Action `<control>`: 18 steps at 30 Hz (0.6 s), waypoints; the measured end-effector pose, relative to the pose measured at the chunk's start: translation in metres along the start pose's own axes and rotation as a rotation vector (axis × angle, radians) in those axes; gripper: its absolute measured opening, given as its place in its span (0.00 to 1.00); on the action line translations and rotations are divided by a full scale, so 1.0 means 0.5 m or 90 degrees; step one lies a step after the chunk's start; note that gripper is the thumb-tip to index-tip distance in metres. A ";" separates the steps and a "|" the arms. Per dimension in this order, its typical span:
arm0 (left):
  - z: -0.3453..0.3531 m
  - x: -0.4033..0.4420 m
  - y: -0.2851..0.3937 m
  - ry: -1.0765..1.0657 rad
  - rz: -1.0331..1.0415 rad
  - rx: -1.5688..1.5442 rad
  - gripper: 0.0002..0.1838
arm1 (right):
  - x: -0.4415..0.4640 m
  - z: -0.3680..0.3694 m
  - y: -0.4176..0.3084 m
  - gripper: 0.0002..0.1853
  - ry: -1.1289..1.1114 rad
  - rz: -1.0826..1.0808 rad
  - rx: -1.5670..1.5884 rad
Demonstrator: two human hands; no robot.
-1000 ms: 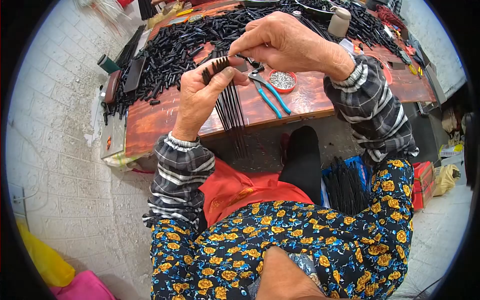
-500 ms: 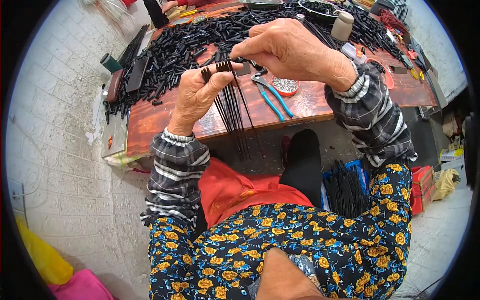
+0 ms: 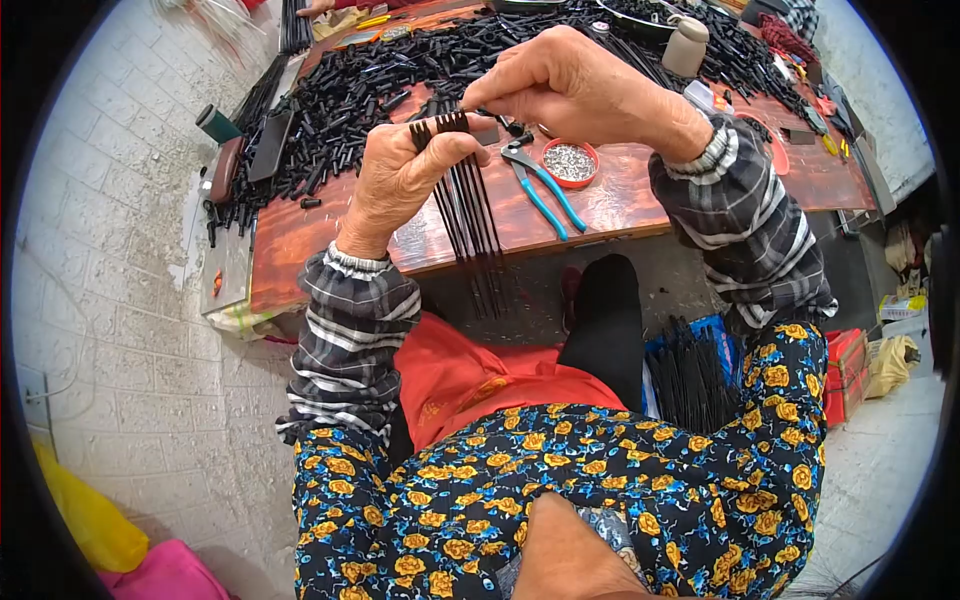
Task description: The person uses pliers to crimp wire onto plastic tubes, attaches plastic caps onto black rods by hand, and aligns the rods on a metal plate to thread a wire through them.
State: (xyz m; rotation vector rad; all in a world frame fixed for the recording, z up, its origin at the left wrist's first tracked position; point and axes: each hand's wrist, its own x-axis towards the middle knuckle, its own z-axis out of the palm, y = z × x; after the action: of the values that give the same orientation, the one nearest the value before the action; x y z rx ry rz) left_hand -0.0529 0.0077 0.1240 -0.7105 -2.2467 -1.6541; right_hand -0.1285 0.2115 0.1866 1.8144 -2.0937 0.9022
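My left hand (image 3: 400, 178) is closed over the table's near edge, with several thin black cords (image 3: 470, 215) draped across its index finger under the thumb. Their lengths hang down past the table edge, and the upper ends rise in a row above the finger. Just above and right of these ends, my right hand (image 3: 590, 95) is pinched, its fingertips close to the cords. What sits in that pinch is too small to make out. Below the hands lie pliers (image 3: 545, 190) with blue handles, beside a red round dish (image 3: 596, 176) of small silvery metal pieces.
Black tubular pieces (image 3: 345, 120) are heaped across the wooden table (image 3: 340, 235). A beige bottle (image 3: 685, 48) stands back right; a dark phone-like slab (image 3: 271, 147) lies left. Another person's hand (image 3: 318, 7) is at the far edge. Black strands (image 3: 690, 370) fill a blue bag by my leg.
A strand that hung apart on the right now hangs with the others. My right hand has shifted slightly up. At the far left, the other person's hand and a dark bundle have moved.
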 end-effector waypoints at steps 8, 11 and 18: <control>0.007 0.007 0.000 0.023 -0.030 -0.043 0.16 | -0.003 0.003 -0.006 0.10 0.006 0.050 0.051; 0.009 0.011 0.004 0.030 -0.037 -0.060 0.15 | -0.004 -0.001 -0.021 0.11 0.000 0.059 0.038; 0.008 0.014 0.004 0.013 -0.069 -0.063 0.15 | -0.010 0.007 0.007 0.10 0.044 -0.050 -0.105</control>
State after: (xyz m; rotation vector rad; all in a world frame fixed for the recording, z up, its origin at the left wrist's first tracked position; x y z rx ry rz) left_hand -0.0573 0.0138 0.1279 -0.6012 -2.2393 -1.8255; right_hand -0.1299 0.2136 0.1804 1.7428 -1.9769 0.7389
